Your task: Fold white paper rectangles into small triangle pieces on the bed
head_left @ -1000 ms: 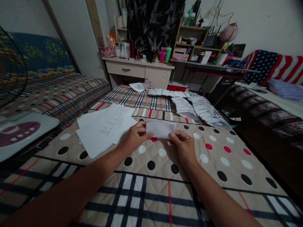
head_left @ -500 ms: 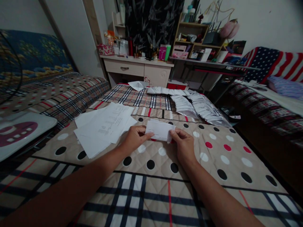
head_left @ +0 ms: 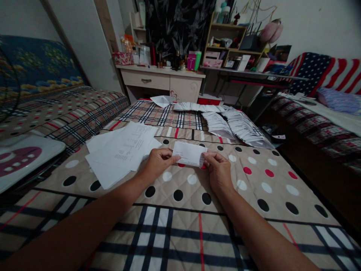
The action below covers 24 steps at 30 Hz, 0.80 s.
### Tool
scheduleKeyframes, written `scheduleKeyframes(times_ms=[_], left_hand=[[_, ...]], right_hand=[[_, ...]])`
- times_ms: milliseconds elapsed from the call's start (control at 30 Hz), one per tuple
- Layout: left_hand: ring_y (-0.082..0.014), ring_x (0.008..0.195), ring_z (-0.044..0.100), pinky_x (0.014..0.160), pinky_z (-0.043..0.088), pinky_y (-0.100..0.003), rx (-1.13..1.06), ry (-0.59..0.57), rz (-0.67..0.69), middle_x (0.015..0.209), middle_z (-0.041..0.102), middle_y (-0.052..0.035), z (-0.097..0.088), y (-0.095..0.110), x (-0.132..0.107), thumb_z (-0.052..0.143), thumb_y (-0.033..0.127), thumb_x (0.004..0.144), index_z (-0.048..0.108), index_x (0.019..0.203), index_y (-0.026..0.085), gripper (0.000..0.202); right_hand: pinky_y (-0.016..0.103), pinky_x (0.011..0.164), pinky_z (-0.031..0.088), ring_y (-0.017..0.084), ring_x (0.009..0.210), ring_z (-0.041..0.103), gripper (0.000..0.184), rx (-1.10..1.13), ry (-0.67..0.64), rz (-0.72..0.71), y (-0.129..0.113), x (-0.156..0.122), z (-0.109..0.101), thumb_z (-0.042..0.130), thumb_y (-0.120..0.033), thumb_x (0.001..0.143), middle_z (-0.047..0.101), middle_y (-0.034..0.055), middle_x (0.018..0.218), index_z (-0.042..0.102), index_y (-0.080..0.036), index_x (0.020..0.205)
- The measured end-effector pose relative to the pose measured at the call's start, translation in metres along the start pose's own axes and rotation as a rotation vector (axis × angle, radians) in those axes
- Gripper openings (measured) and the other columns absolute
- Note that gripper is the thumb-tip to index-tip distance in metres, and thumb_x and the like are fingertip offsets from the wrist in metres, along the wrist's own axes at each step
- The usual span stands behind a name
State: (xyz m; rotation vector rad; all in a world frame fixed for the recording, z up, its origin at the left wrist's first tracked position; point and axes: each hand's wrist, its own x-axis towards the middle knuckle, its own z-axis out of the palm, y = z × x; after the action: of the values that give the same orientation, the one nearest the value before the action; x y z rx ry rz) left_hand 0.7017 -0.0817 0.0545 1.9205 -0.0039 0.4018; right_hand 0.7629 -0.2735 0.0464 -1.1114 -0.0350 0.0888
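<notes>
A small folded sheet of paper (head_left: 188, 153), white with faint print, is held up over the bed between my two hands. My left hand (head_left: 160, 162) pinches its left end, thumb on the near face. At the right end, my right hand (head_left: 218, 168) grips the edge between thumb and fingers. Loose printed sheets (head_left: 121, 152) lie overlapping to the left of my left hand. Farther off, several rows of folded papers (head_left: 242, 126) stand packed together at the back right of the bed, and one folded white paper (head_left: 162, 101) lies near the far edge.
The bed has a quilted cover (head_left: 180, 218) with dots and plaid. A white lidded appliance (head_left: 28, 156) stands at the left edge. Beyond the bed are a cluttered white dresser (head_left: 149, 79) and a desk with shelves (head_left: 228, 47). A sofa with a flag-patterned cover (head_left: 318, 73) is at right.
The view has shifted slightly. My right fingers have moved a little on the right end of the folded paper; both hands still hold it.
</notes>
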Motion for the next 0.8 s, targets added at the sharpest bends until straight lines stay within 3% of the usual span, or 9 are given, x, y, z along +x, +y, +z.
scheduleKeyframes(times_ms=[167, 633, 800], left_hand=[[-0.0145, 0.067, 0.063, 0.061, 0.047, -0.023, 0.004, 0.002, -0.032, 0.071, 0.072, -0.0018, -0.0003, 0.0014, -0.0002, 0.071, 0.034, 0.076, 0.072, 0.069, 0.016, 0.020], [-0.0118, 0.059, 0.055, 0.055, 0.041, -0.022, 0.041, -0.003, -0.065, 0.062, 0.064, -0.0002, 0.0015, -0.0028, -0.0003, 0.069, 0.040, 0.076, 0.069, 0.063, 0.014, 0.030], [-0.0117, 0.058, 0.054, 0.054, 0.040, -0.022, 0.027, -0.005, -0.075, 0.060, 0.061, 0.0006, 0.0015, -0.0011, -0.0005, 0.069, 0.041, 0.075, 0.066, 0.061, 0.014, 0.030]], right_hand=[[0.023, 0.056, 0.047, 0.012, 0.066, 0.059, 0.018, -0.010, 0.007, 0.002, 0.0005, -0.0005, 0.0003, 0.083, -0.026, 0.057, 0.070, 0.0051, 0.088, 0.067, -0.017, 0.057], [0.023, 0.057, 0.044, 0.013, 0.067, 0.058, 0.021, -0.041, 0.066, -0.051, 0.0011, -0.0015, 0.0013, 0.082, -0.023, 0.058, 0.068, 0.0019, 0.075, 0.062, -0.017, 0.054], [0.024, 0.056, 0.044, 0.012, 0.064, 0.058, 0.021, -0.074, 0.077, -0.054, 0.0020, -0.0004, 0.0011, 0.080, -0.023, 0.059, 0.068, 0.0027, 0.080, 0.061, -0.017, 0.054]])
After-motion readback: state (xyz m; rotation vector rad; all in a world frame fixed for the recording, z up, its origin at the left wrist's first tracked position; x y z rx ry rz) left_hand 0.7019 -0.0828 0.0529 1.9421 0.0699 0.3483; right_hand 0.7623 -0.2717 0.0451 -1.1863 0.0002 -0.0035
